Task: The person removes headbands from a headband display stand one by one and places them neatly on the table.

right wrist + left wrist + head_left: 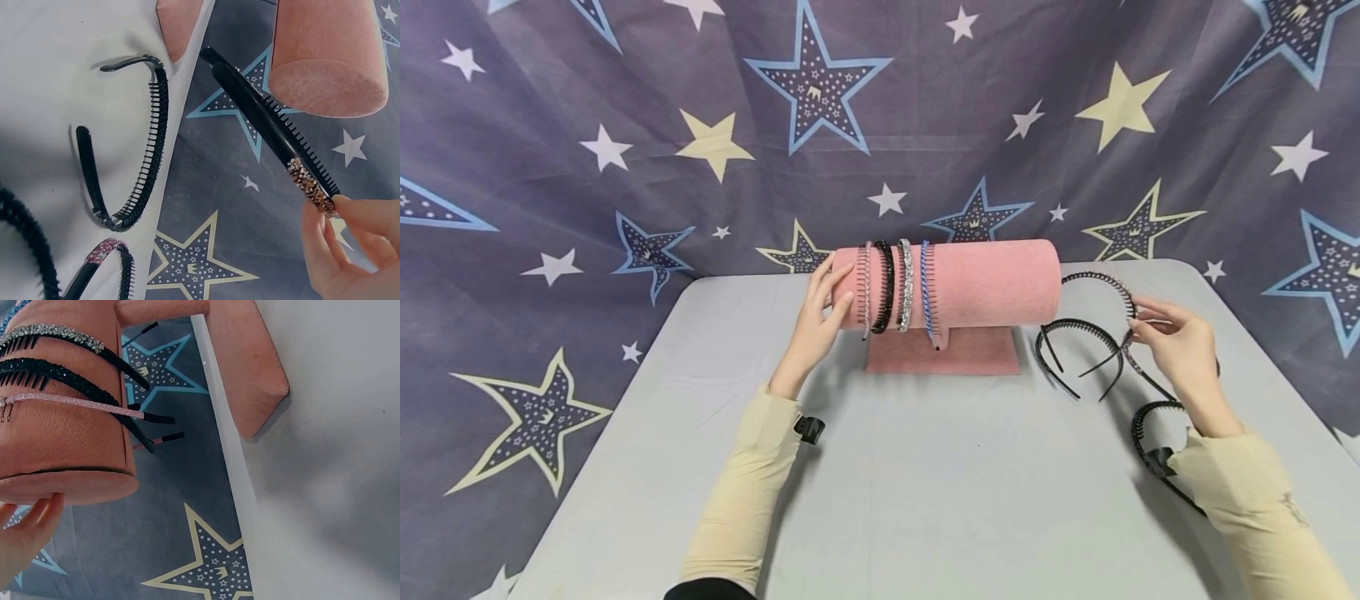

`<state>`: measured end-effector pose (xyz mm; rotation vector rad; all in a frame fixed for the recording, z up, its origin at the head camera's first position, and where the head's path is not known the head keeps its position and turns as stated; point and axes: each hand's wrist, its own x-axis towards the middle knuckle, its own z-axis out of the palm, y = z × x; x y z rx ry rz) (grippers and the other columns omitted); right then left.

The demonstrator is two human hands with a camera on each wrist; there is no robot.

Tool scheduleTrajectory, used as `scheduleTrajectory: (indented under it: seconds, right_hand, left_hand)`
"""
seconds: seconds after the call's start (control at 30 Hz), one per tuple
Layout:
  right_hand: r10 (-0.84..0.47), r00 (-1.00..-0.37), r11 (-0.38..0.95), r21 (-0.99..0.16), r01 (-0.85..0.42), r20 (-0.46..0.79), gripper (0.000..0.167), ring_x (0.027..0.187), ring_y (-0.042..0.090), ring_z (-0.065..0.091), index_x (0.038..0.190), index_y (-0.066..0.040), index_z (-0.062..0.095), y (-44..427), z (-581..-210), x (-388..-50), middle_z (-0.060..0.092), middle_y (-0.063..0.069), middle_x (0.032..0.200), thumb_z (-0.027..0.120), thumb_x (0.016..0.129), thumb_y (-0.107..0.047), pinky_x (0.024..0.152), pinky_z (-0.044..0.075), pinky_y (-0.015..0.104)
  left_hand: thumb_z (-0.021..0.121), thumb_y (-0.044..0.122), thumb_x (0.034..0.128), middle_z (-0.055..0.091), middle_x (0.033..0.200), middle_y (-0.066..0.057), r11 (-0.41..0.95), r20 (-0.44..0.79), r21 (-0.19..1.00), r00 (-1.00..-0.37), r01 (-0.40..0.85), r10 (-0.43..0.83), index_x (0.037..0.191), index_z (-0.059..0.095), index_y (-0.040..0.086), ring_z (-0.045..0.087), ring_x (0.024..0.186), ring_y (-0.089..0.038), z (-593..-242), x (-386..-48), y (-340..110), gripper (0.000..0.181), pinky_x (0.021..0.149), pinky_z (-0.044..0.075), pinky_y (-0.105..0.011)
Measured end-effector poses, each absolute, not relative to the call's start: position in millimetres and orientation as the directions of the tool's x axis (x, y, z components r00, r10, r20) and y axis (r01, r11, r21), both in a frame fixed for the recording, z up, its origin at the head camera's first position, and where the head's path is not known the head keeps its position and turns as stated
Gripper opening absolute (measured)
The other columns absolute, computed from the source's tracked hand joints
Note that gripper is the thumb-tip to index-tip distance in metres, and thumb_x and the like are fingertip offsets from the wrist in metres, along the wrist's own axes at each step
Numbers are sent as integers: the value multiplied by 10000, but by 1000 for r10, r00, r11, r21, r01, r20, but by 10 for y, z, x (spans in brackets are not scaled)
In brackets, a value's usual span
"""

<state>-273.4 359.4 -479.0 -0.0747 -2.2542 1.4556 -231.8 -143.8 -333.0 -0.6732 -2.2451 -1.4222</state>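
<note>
A pink velvety cylinder on a stand (992, 283) carries several headbands: a thin pink one (75, 400), a black glittery one (887, 287), a silver one (906, 283) and a blue one (927, 292). My left hand (822, 312) rests against the cylinder's left end, its fingertips touching the end face in the left wrist view. To the right of the cylinder, my right hand (1180, 350) pinches a black toothed headband (259, 115) by its part with brownish-gold beads. That headband is held in the air, its tips pointing toward the stand.
A black toothed headband (158, 125) lies on the table near the stand's right side. Beside it is one with pink-red beads (109, 252); another dark headband (1142, 429) lies nearer my right sleeve. A star-patterned cloth (925, 108) hangs behind the white table (940, 483).
</note>
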Motion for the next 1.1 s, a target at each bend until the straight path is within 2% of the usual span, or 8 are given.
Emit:
scheduleTrajectory:
  seconds: [0.07, 0.3, 0.6, 0.7, 0.87, 0.97, 1.1]
  right_hand:
    - [278, -899, 424, -883, -202, 339, 390, 731, 95, 642, 1144, -165, 615, 3666, -4881, -2773, 644, 44, 915, 687, 764, -212, 617, 523, 202]
    - [248, -919, 459, -872, -168, 307, 390, 674, 95, 648, 1151, -170, 609, 3708, -4914, -2670, 658, -33, 898, 679, 772, -233, 596, 518, 189]
    - [179, -946, 462, -872, -163, 271, 384, 695, 76, 647, 1150, -121, 606, 3716, -4913, -2506, 655, -82, 873, 662, 786, -233, 603, 517, 206]
    - [143, -960, 465, -873, -150, 241, 349, 666, 50, 642, 1145, -122, 609, 3552, -4660, -2305, 646, -144, 820, 645, 807, -199, 597, 516, 190]
    - [69, -980, 406, -903, -142, 185, 284, 603, -7, 617, 1070, -136, 643, 3122, -4016, -1863, 607, -240, 745, 596, 814, -21, 570, 506, 144]
    - [70, -987, 397, -912, -103, 142, 273, 585, -5, 613, 1057, -150, 652, 3096, -4000, -1807, 615, -215, 739, 614, 810, -40, 557, 504, 139]
    - [53, -993, 390, -917, -81, 110, 298, 608, 31, 627, 1100, -102, 634, 3180, -4150, -1825, 638, -140, 775, 646, 802, -110, 566, 515, 170]
  left_hand:
    - [463, -3, 892, 218, 1415, -195, 369, 564, 719, -805, 589, 185, 1249, 436, -64, 279, 1261, -316, -3332, -2319, -1438, 363, 940, 386, -424]
    - [464, -2, 892, 218, 1416, -193, 369, 565, 718, -804, 590, 184, 1250, 436, -61, 279, 1262, -312, -3339, -2317, -1441, 365, 941, 385, -423]
    - [463, 3, 893, 214, 1419, -187, 375, 564, 717, -805, 588, 184, 1251, 436, -58, 279, 1262, -307, -3348, -2321, -1448, 364, 941, 385, -419]
    - [461, 0, 894, 213, 1420, -187, 377, 563, 716, -806, 587, 185, 1250, 436, -60, 275, 1265, -306, -3351, -2324, -1450, 362, 940, 386, -420]
    - [462, 1, 893, 213, 1421, -183, 376, 561, 718, -807, 585, 184, 1251, 436, -57, 276, 1265, -307, -3350, -2320, -1447, 364, 939, 386, -423]
    - [463, 6, 894, 212, 1422, -181, 373, 563, 718, -805, 588, 184, 1255, 433, -54, 278, 1264, -308, -3343, -2315, -1443, 368, 942, 383, -422]
    - [465, 3, 893, 213, 1419, -189, 368, 571, 714, -800, 595, 185, 1253, 432, -59, 273, 1264, -317, -3332, -2314, -1437, 367, 947, 378, -426]
